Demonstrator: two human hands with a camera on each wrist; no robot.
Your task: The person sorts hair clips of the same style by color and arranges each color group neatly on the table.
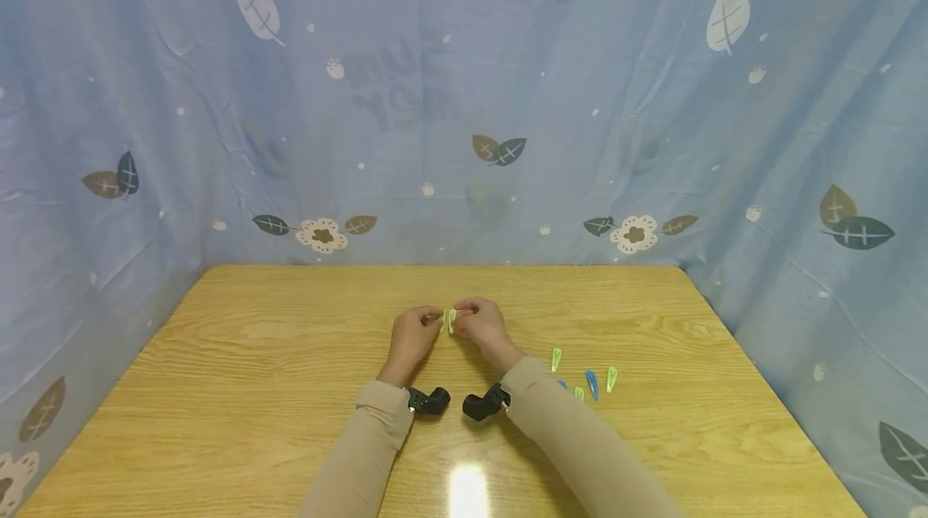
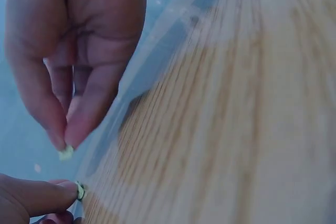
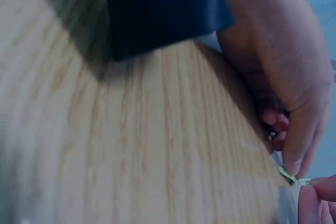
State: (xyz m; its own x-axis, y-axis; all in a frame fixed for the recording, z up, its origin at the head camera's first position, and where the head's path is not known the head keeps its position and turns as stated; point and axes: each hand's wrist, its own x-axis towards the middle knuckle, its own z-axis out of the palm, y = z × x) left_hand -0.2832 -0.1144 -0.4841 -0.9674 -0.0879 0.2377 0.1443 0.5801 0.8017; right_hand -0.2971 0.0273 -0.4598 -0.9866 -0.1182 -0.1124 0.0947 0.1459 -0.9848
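Observation:
Near the middle of the table, my left hand (image 1: 415, 334) pinches a yellow-green snap hair clip (image 1: 442, 320) between thumb and fingertips. Facing it closely, my right hand (image 1: 482, 321) holds another yellow-green snap hair clip (image 1: 453, 321) upright. Only a narrow gap parts the two clips in the head view. In the left wrist view, the left hand's clip (image 2: 66, 153) shows just below its fingertips, mostly covered. The right hand's clip (image 3: 286, 174) appears at its fingertips in the right wrist view, low against the wood.
Right of my right forearm lie loose hair clips: green ones (image 1: 556, 359) (image 1: 612, 379) (image 1: 579, 394) and a blue one (image 1: 592, 384). Another blue clip (image 1: 561, 383) is partly hidden by the sleeve. A patterned blue curtain (image 1: 464, 99) borders the wooden table (image 1: 275, 389).

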